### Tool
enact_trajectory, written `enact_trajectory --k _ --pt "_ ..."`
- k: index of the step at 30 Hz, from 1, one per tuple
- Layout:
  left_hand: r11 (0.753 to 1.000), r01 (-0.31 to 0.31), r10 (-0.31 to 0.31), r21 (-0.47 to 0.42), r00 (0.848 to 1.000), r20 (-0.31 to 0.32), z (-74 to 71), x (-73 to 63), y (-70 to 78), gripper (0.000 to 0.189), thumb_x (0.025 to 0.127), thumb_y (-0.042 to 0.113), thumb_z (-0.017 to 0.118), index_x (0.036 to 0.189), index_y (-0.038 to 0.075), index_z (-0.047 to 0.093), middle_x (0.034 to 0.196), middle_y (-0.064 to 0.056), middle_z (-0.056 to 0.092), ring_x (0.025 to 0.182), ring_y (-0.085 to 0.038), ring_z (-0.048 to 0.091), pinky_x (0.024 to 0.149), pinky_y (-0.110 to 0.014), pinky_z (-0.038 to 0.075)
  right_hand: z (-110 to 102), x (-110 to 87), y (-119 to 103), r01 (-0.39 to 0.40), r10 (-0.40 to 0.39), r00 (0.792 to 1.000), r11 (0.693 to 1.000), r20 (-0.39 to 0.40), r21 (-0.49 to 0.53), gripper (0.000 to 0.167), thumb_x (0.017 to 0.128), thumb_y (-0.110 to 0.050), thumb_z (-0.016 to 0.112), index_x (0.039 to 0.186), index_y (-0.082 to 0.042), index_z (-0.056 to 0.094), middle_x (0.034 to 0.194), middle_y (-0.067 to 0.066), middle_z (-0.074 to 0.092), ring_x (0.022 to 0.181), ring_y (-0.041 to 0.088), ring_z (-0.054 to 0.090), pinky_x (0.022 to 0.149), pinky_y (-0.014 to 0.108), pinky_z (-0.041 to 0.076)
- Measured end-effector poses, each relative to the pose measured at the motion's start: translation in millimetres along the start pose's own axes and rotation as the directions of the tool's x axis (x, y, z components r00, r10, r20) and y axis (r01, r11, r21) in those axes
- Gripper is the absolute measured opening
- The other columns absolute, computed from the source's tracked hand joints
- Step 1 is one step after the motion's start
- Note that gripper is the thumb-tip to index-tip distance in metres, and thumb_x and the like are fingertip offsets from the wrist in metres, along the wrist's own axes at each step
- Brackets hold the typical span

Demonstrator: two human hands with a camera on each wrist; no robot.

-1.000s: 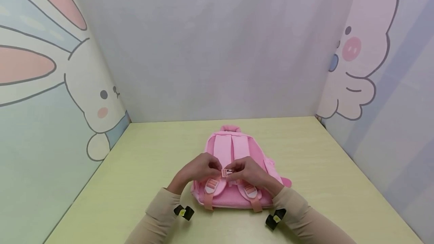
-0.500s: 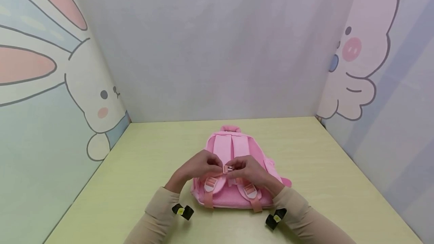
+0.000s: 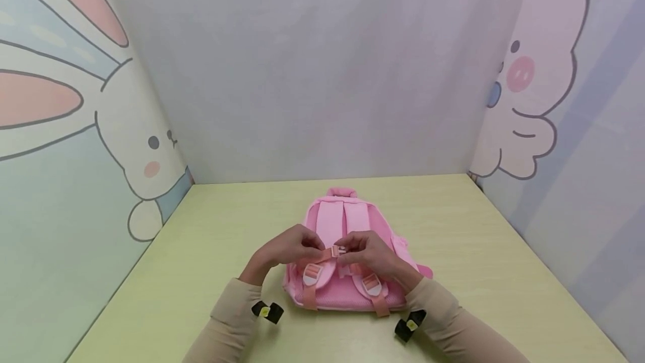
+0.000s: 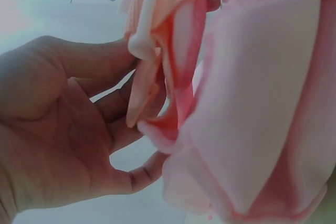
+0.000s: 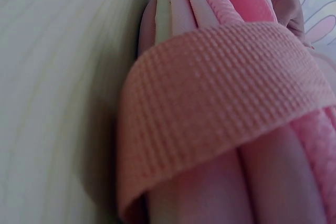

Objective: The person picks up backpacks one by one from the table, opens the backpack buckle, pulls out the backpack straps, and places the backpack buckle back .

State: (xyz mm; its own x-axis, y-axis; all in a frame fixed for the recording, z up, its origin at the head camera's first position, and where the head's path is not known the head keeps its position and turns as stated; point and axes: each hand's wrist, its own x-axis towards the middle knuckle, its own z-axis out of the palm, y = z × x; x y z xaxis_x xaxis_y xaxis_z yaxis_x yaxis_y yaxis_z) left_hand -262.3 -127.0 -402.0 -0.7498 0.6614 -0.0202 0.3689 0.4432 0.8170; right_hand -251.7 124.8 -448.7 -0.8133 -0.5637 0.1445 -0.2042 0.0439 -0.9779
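A pink backpack (image 3: 347, 298) lies with its shoulder straps up. A small pale side-release buckle (image 3: 335, 251) on a salmon webbing strap (image 3: 327, 254) spans the two shoulder straps, its halves joined at least partway. My left hand (image 3: 289, 247) pinches the webbing just left of the buckle. In the left wrist view, the left hand's (image 4: 58, 145) thumb and fingers meet at the strap beside the backpack. My right hand (image 3: 370, 252) pinches the buckle's right end; its fingertips partly cover it. A wide salmon strap (image 5: 226, 98) fills the right wrist view.
The backpack rests on a pale yellow-green table (image 3: 227, 223), enclosed by a grey back wall (image 3: 322, 71) and side walls with cartoon animals. White adjuster buckles (image 3: 372, 284) sit on the lower shoulder straps. A pink tab (image 3: 425, 270) sticks out at the right.
My left hand has slid left off the buckle along its strap, so more salmon webbing shows. The buckle rose slightly; the right hand has stayed nearly still.
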Motion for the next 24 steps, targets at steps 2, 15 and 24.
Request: enact_trajectory --k 2,15,24 --pt "1.000 -0.011 0.012 -0.011 1.000 0.009 -0.6 0.8 0.6 0.009 0.094 0.010 0.070 0.094 0.004 0.076 0.080 -0.002 0.069 0.069 -0.011 0.056 0.063 -0.025 0.048 -0.4 -0.1 -0.2 0.004 -0.004 1.000 1.000 0.000 0.001 0.029 0.089 -0.008 0.075 0.116 0.002 0.069 0.099 0.014 0.071 0.081 0.014 0.066 0.071 0.027 0.055" --pt "0.998 -0.025 0.024 -0.055 1.000 -0.019 7.7 6.3 4.2 0.010 0.094 0.015 0.069 0.097 0.009 0.077 0.080 0.002 0.068 0.069 -0.008 0.056 0.062 -0.024 0.047 0.5 0.8 2.1 0.014 -0.015 1.000 0.998 0.024 0.060 0.026 0.089 -0.008 0.075 0.112 0.003 0.068 0.099 0.010 0.072 0.086 0.014 0.066 0.073 0.026 0.055" --pt "1.000 -0.030 0.030 0.003 0.999 0.030 0.1 1.9 -1.7 0.011 0.095 0.009 0.067 0.099 0.004 0.075 0.086 -0.002 0.070 0.076 -0.013 0.059 0.070 -0.028 0.051 2.0 0.9 1.8 -0.021 0.021 1.000 0.999 0.004 0.038 0.029 0.087 -0.014 0.078 0.111 -0.002 0.070 0.100 0.012 0.072 0.087 0.017 0.068 0.076 0.031 0.057"
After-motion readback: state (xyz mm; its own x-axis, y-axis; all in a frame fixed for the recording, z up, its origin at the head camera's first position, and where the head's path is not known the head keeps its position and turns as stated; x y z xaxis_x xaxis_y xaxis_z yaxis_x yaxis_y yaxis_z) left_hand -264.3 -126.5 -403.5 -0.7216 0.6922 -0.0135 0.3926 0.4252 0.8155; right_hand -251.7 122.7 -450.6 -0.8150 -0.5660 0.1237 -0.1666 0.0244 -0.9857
